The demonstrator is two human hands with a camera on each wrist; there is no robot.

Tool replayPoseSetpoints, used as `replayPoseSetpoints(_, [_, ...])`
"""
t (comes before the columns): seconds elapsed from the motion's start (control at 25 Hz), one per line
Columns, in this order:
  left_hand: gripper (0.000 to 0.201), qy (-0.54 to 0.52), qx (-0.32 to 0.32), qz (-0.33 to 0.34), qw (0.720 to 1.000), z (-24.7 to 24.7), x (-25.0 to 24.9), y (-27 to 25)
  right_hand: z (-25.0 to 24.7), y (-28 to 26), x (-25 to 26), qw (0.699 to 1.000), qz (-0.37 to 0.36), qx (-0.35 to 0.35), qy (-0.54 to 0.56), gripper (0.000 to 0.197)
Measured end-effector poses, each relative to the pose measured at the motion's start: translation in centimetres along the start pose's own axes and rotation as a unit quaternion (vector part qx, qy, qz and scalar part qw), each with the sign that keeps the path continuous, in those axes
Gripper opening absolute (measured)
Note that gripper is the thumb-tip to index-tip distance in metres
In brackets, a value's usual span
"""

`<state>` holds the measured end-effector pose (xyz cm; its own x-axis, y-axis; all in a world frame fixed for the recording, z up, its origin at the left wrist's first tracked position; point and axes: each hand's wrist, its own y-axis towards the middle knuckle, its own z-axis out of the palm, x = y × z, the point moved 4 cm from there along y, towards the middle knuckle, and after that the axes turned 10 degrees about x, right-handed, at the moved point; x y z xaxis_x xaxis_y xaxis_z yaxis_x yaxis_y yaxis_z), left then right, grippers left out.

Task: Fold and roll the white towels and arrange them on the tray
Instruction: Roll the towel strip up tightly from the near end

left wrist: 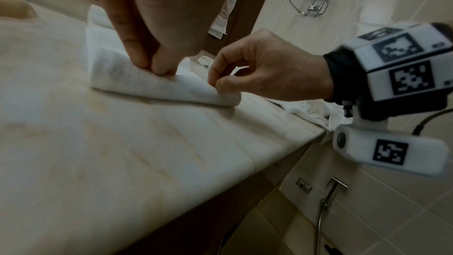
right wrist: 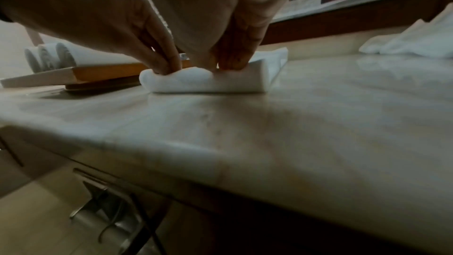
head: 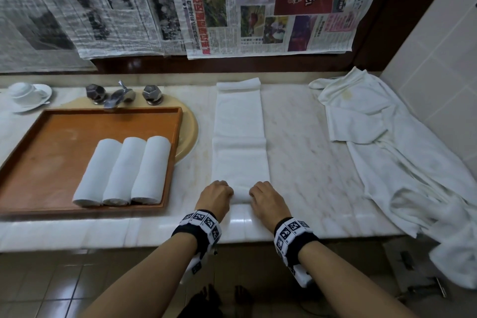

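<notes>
While three rolled towels [head: 121, 170] lie on the wooden tray [head: 46, 137], both hands, left hand [head: 216, 195] and right hand [head: 265, 197], pinch the folded towel's [head: 240, 137] near end, its roll barely begun; crumpled linen [head: 387, 142] waits right.

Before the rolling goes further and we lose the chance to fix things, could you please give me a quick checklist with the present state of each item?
1. Left hand grips the rolled end of the towel: ok.
2. Right hand grips the same end: ok.
3. Towel lies straight and flat ahead on the counter: ok.
4. Roll is even in thickness across its width: not ok, bulkier at the left in the right wrist view.
5. Tray has room beside the three rolled towels: ok.
6. Roll tightness: cannot tell.
</notes>
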<state>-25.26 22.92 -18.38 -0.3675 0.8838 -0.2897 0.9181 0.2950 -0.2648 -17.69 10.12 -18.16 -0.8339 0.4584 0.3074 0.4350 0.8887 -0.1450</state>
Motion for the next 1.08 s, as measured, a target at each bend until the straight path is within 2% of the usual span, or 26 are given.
replayPoseSetpoints(0.08, [0.023, -0.007, -0.003, 0.000, 1.000, 0.5, -0.1, -0.4, 0.2, -0.4, -0.3, 1.000, -0.012, -0.009, 0.028, 0.035])
replayPoseSetpoints(0.2, [0.023, 0.013, 0.006, 0.000, 1.000, 0.7, 0.0, -0.1, 0.4, 0.5, -1.2, 0.999, -0.015, 0.026, 0.037, 0.033])
replayPoseSetpoints(0.28, [0.022, 0.063, 0.005, 0.003, 0.998, 0.1, -0.1, 0.6, 0.5, 1.5, -2.0, 0.998, -0.032, 0.038, 0.024, 0.029])
replayPoseSetpoints(0.4, [0.028, 0.091, 0.029, 0.022, 0.995, 0.3, 0.1, 1.0, 0.2, 2.1, -2.8, 0.997, -0.057, 0.043, -0.014, 0.037])
replayPoseSetpoints(0.6, [0.039, 0.035, 0.021, 0.053, 0.998, 1.1, 1.0, 0.4, 0.2, 0.7, -0.9, 0.998, -0.052, 0.034, -0.033, 0.038])
replayPoseSetpoints(0.68, [0.041, 0.040, 0.042, 0.049, 0.997, 1.0, 0.9, 0.6, 0.7, 0.7, -0.5, 0.997, -0.059, 0.035, -0.032, 0.044])
replayPoseSetpoints(0.72, [0.040, 0.051, 0.046, 0.044, 0.997, 0.9, 0.8, 0.6, 0.9, 0.9, -0.4, 0.997, -0.058, 0.029, -0.031, 0.040])
replayPoseSetpoints(0.8, [0.033, 0.044, 0.024, 0.042, 0.998, 0.3, 0.3, 0.2, 0.8, 1.5, -0.6, 0.998, -0.039, 0.043, -0.019, 0.031])
replayPoseSetpoints(0.88, [0.028, 0.008, -0.021, 0.064, 0.998, 0.3, -0.4, -0.7, 0.8, 1.9, -1.0, 0.995, -0.012, 0.100, 0.010, 0.035])
replayPoseSetpoints(0.96, [0.031, -0.035, -0.064, 0.100, 0.992, 1.5, -0.9, -1.7, 0.8, 1.8, -1.4, 0.989, 0.001, 0.145, 0.028, 0.038])
replayPoseSetpoints(1.04, [0.031, -0.051, -0.084, 0.109, 0.989, 2.7, -0.8, -2.4, 1.3, 1.4, -1.2, 0.990, -0.003, 0.138, 0.038, 0.037])
replayPoseSetpoints(1.08, [0.029, -0.055, -0.087, 0.104, 0.989, 3.1, -0.5, -2.4, 1.4, 1.1, -1.0, 0.994, 0.000, 0.109, 0.030, 0.036])
